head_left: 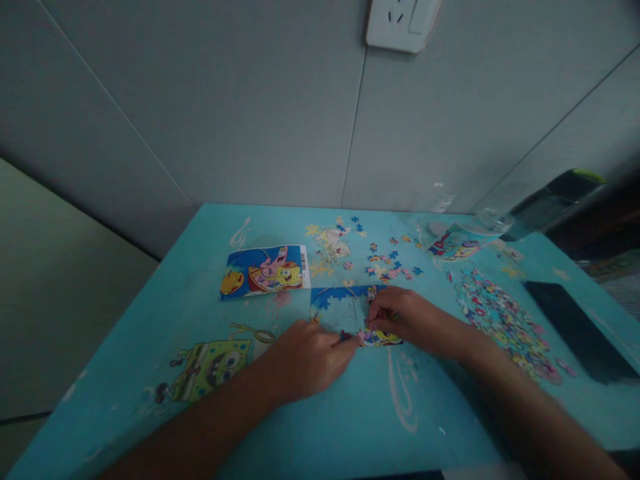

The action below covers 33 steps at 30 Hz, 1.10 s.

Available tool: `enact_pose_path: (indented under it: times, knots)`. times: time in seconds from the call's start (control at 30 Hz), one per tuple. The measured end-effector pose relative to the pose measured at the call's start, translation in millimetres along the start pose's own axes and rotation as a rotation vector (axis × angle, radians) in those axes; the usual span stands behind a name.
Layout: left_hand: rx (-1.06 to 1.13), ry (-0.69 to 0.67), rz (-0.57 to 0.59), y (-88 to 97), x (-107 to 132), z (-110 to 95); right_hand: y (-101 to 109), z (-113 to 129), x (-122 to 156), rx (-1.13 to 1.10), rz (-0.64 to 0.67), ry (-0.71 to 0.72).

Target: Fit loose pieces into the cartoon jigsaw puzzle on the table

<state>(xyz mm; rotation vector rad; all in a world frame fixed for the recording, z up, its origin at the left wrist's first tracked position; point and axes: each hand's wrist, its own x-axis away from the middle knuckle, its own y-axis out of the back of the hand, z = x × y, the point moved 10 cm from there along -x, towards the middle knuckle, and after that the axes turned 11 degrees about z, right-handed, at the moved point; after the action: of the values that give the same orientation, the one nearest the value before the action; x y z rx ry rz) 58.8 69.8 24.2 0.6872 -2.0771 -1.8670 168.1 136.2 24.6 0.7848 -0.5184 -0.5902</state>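
A partly assembled jigsaw puzzle lies on the table, with joined pieces along its top, right and bottom edges around a bare middle. My left hand rests at its lower edge, index finger stretched out and touching the bottom row of pieces. Over the right side of the puzzle, my right hand has its fingers closed in a pinch. Whatever is between those fingertips is hidden. To the upper left lies a printed picture card with cartoon figures in a boat.
Loose jigsaw pieces lie behind the puzzle. A large heap of pieces spreads to the right, beside a dark flat phone-like object. A clear-topped printed container and a dark bottle stand at the back right, near the wall.
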Motion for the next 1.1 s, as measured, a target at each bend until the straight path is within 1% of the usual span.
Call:
enact_pose_path:
  times: [0.17, 0.3, 0.37, 0.43, 0.5, 0.6, 0.7, 0.77, 0.87, 1.0, 1.1]
  knots:
    - [0.002, 0.002, 0.02, -2.5, -0.1, 0.5, -0.4, -1.2, 0.3, -0.003, 0.006, -0.001]
    - [-0.014, 0.006, -0.001, 0.9, 0.0, -0.8, 0.6, 6.2, 1.2, 0.001, 0.007, 0.031]
    - [-0.021, 0.007, -0.01, 2.2, -0.1, -1.4, 4.2, 11.7, 1.3, 0.003, 0.001, 0.063]
    - [-0.02, 0.003, -0.017, 3.1, -0.3, -1.9, 12.4, 12.5, -0.9, 0.013, -0.032, 0.072]
    - [-0.02, -0.004, -0.027, 4.1, -0.4, -2.5, 24.2, 6.9, -7.2, 0.037, -0.086, 0.043]
    - [-0.032, -0.008, -0.04, 5.1, -0.3, -2.9, 43.7, -7.4, -24.6, 0.108, -0.179, -0.041]
    - [-0.046, 0.003, -0.032, 3.7, 0.1, -1.9, 53.8, -19.8, -48.5, 0.156, -0.209, -0.106]
    - [-0.048, 0.005, -0.02, 2.4, 0.3, -1.8, 54.4, -26.8, -63.9, 0.196, -0.198, -0.14]
    - [-0.044, 0.001, -0.018, 2.9, 0.0, -1.9, 55.7, -40.1, -78.2, 0.218, -0.218, -0.202]
    - [-0.042, 0.009, 0.009, 2.8, -1.5, -0.9, 52.1, -54.9, -86.0, 0.103, -0.192, -0.213]
    - [-0.04, 0.007, 0.007, 4.2, -1.3, -1.3, 50.2, -59.2, -85.7, 0.042, -0.159, -0.217]
